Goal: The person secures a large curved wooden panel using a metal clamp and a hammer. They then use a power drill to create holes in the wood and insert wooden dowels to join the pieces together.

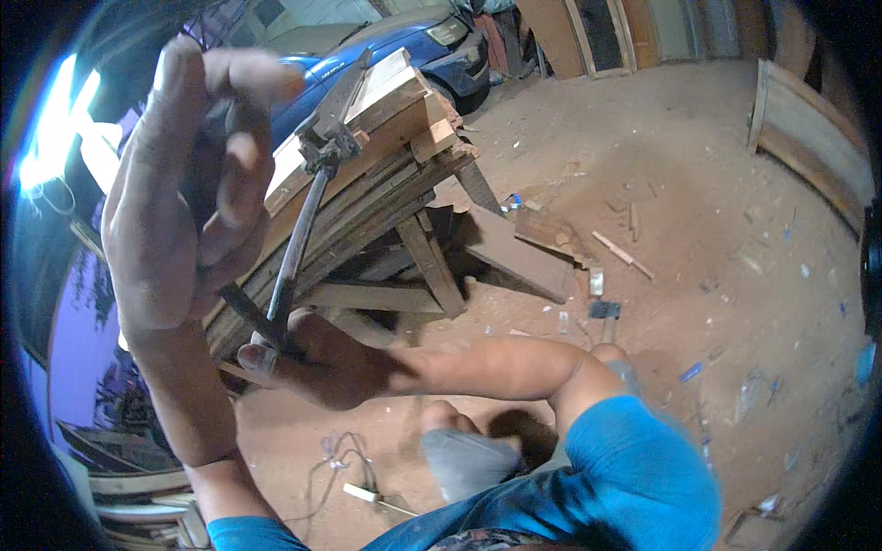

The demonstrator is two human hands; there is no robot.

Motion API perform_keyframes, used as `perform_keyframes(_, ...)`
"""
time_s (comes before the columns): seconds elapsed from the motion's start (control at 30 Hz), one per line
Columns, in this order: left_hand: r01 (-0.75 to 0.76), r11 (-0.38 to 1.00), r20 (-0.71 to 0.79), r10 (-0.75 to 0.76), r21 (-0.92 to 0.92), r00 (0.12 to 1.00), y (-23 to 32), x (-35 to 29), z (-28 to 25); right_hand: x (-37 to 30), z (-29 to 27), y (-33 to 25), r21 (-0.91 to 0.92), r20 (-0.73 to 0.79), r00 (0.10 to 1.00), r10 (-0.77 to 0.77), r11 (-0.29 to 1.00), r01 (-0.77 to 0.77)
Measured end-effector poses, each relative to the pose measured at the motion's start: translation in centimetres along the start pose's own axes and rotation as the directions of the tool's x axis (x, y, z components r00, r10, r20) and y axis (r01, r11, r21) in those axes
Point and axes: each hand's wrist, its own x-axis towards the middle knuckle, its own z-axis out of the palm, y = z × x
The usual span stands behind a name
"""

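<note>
My left hand (175,202) is raised close to the camera at the left. Its fingers are bent and apart, partly blurred, and nothing shows between them. Below and to its right, my right hand (317,363) is closed round the lower end of a clamp-like metal tool (300,243). This tool has a long thin bar, a dark crosspiece near my grip and a metal jaw at its upper end. The jaw lies against or just over stacked wooden boards (390,92) on a rough timber workbench (344,216); actual contact is unclear.
A blue car (386,55) stands behind the bench. Wood scraps (625,255) and small litter lie on the earth floor (680,174). A framed wooden panel (808,138) leans at the far right. Near my legs lies a loose cable (322,473). Bright lamps (60,129) glare at the left.
</note>
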Motion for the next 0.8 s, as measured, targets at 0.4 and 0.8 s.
perform_keyframes(0.4,-0.083,0.905,-0.612,0.347,0.416,0.71,-9.0,-8.3,7.0,-40.5,-19.4,23.0,-0.269,-0.777,0.244,0.58,0.045,-0.962)
perform_keyframes(0.8,-0.008,0.933,-0.57,0.226,0.359,0.79,-7.7,-9.2,6.1,-55.2,-21.1,22.5,-0.241,-0.905,-0.143,0.401,-0.759,-0.604)
